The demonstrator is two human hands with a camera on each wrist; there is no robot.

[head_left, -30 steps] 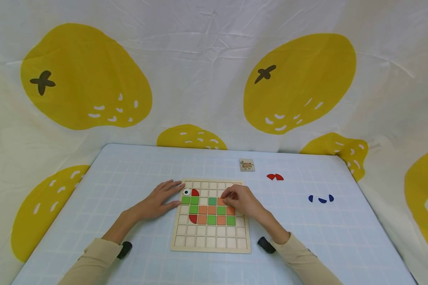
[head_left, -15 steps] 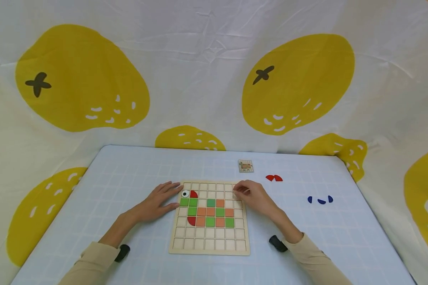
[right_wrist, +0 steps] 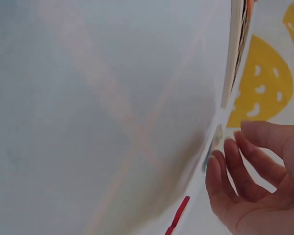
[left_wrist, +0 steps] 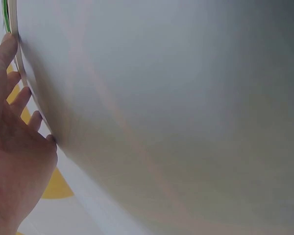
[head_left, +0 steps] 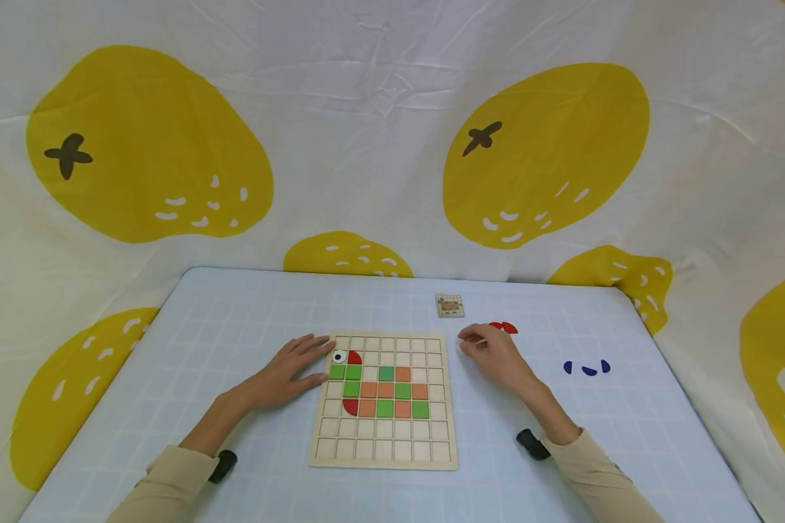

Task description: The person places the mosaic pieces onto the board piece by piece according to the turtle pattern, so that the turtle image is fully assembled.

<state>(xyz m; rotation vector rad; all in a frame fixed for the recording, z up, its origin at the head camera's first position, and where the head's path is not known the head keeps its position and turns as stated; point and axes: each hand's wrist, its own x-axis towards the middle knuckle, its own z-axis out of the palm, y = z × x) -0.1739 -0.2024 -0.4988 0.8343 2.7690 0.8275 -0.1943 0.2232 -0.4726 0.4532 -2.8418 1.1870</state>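
A wooden grid board (head_left: 382, 449) lies flat on the table. Green and orange square tiles (head_left: 384, 391) fill part of it, along with red quarter-round pieces (head_left: 350, 407) and an eye tile (head_left: 339, 357). At its left rim rests my left hand (head_left: 284, 374), fingers spread and touching the edge. To the right of the board, my right hand (head_left: 497, 359) hovers with loosely bent fingers and nothing between them. Just beyond it are two red quarter-round pieces (head_left: 510, 328), partly covered by the hand; the right wrist view catches a red piece (right_wrist: 177, 215) edge-on.
A small picture card (head_left: 450, 306) lies behind the board, toward the table's back edge. Several dark blue half-round pieces (head_left: 589, 370) are scattered at the right. A curtain with yellow fruit prints (head_left: 543, 152) hangs behind the table (head_left: 255, 312).
My right hand has left the orange tile at the board's upper right, which stays in its cell, and moved right toward the red pieces. The left hand keeps its place.
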